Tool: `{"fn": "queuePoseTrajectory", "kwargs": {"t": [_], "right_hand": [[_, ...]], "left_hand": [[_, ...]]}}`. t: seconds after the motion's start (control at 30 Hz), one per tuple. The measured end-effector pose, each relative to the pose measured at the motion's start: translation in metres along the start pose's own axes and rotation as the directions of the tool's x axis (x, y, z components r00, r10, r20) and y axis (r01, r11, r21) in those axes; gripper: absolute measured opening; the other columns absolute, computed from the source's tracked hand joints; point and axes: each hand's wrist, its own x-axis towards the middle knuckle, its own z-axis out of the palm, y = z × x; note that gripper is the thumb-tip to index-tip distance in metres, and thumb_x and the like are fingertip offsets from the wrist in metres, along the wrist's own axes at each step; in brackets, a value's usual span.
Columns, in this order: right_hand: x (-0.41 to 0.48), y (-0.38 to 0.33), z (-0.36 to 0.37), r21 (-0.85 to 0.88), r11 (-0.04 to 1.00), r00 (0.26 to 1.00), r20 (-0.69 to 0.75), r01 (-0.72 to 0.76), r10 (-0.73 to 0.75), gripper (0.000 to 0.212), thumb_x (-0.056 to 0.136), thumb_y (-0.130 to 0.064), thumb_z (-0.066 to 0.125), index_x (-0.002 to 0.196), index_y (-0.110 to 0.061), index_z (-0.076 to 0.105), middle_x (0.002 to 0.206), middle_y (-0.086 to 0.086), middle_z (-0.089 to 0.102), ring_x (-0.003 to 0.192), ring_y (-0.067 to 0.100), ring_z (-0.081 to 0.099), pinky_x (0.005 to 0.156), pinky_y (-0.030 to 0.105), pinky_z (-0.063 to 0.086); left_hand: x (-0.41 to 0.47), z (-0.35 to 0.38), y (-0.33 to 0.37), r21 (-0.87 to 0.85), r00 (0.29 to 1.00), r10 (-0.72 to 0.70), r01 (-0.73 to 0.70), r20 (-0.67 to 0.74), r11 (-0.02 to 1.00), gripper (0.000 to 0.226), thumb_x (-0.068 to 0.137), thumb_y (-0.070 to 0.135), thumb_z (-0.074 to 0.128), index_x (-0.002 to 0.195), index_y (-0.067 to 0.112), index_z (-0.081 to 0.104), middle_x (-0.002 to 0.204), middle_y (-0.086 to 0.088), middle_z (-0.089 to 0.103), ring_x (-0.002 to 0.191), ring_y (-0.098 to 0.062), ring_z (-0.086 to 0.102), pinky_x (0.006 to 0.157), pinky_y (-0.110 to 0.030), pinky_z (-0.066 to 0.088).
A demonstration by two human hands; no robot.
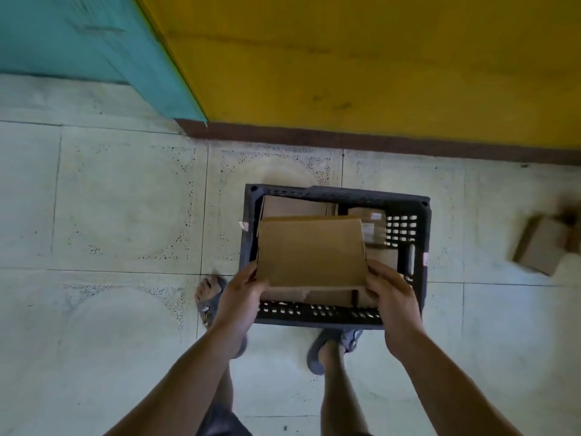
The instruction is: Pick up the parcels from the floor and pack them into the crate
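While both hands (242, 297) (393, 297) grip its near corners, parcel (311, 251) overhangs crate (421, 234).

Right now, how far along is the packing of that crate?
Already done: several packed parcels lie inside the crate. In hand: the left hand and right hand grip a flat cardboard parcel above the crate. Left to do: set it in, then fetch at least one blurred box lying on the floor to the right.
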Motion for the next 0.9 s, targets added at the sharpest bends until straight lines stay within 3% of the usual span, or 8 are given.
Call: {"fn": "queuePoseTrajectory", "kwargs": {"t": [0.07,0.13,0.33,0.4,0.6,0.7,0.8,0.9], "right_hand": [[0.037,0.013,0.013,-0.061,0.998,1.0,0.016,-0.015,0.016,0.025,0.087,-0.023,0.06,0.103,-0.04,0.067,0.116,-0.003,0.061,0.109,0.022,0.057,0.099,0.05,0.047],[0.074,0.024,0.023,-0.107,0.994,1.0,0.027,-0.011,0.014,0.023,0.086,-0.028,0.058,0.1,-0.045,0.065,0.11,-0.007,0.062,0.106,0.021,0.058,0.099,0.048,0.046],[0.161,0.047,0.057,-0.165,0.986,0.993,0.115,0.006,0.014,0.02,0.093,-0.02,0.052,0.097,-0.038,0.059,0.105,-0.006,0.059,0.104,0.016,0.057,0.102,0.042,0.046],[0.18,0.053,0.067,-0.185,0.983,0.991,0.136,0.006,0.019,0.021,0.093,-0.02,0.053,0.089,-0.04,0.057,0.099,-0.01,0.058,0.102,0.015,0.056,0.1,0.04,0.046],[0.214,0.068,0.091,-0.282,0.958,0.983,0.159,-0.041,0.089,0.027,0.095,-0.021,0.051,0.119,-0.03,0.056,0.096,-0.006,0.055,0.08,0.007,0.053,0.067,0.019,0.044],[0.223,0.076,0.101,-0.31,0.95,0.979,0.175,-0.043,0.101,0.04,0.093,-0.018,0.052,0.132,-0.027,0.052,0.096,-0.006,0.055,0.077,0.009,0.053,0.078,0.029,0.051],[0.228,0.083,0.105,-0.304,0.952,0.982,0.161,-0.044,0.097,0.045,0.092,-0.016,0.053,0.136,-0.026,0.052,0.101,-0.003,0.055,0.078,0.012,0.053,0.091,0.035,0.051],[0.227,0.086,0.104,-0.286,0.958,0.984,0.157,-0.035,0.083,0.046,0.092,-0.015,0.053,0.136,-0.027,0.052,0.101,-0.006,0.056,0.081,0.007,0.055,0.08,0.026,0.052]], "left_hand": [[0.036,0.008,-0.012,0.04,1.0,0.007,-0.007,0.017,0.999,0.025,0.093,0.016,0.051,0.09,0.038,0.062,0.092,0.001,0.071,0.097,-0.032,0.064,0.089,-0.049,0.05],[0.069,0.02,-0.026,0.075,1.0,-0.006,0.005,0.019,0.997,0.021,0.092,0.018,0.051,0.097,0.036,0.061,0.101,-0.011,0.071,0.098,-0.037,0.064,0.088,-0.051,0.05],[0.148,0.046,-0.049,0.161,0.999,-0.03,0.026,0.023,0.987,0.026,0.093,0.021,0.052,0.117,0.028,0.057,0.099,-0.001,0.068,0.086,-0.022,0.06,0.064,-0.029,0.044],[0.168,0.051,-0.054,0.216,0.999,-0.013,0.003,0.045,0.976,0.031,0.091,0.023,0.053,0.121,0.031,0.054,0.103,0.002,0.067,0.09,-0.016,0.061,0.068,-0.029,0.045],[0.219,0.058,-0.061,0.349,0.996,-0.058,0.033,0.062,0.936,0.057,0.088,0.026,0.055,0.142,0.025,0.036,0.122,-0.002,0.059,0.087,-0.016,0.061,0.069,-0.029,0.048],[0.236,0.059,-0.062,0.448,0.996,-0.081,0.059,0.03,0.892,0.069,0.089,0.029,0.053,0.15,0.023,0.022,0.144,-0.008,0.045,0.087,-0.01,0.051,0.066,-0.026,0.042],[0.249,0.063,-0.066,0.49,0.995,-0.096,0.086,-0.005,0.867,0.067,0.092,0.027,0.052,0.15,0.019,0.02,0.144,-0.007,0.041,0.069,-0.005,0.04,0.055,-0.022,0.032],[0.253,0.065,-0.069,0.509,0.995,-0.096,0.099,-0.032,0.855,0.065,0.092,0.025,0.052,0.148,0.015,0.021,0.135,-0.01,0.042,0.082,-0.013,0.043,0.055,-0.023,0.033]]}}
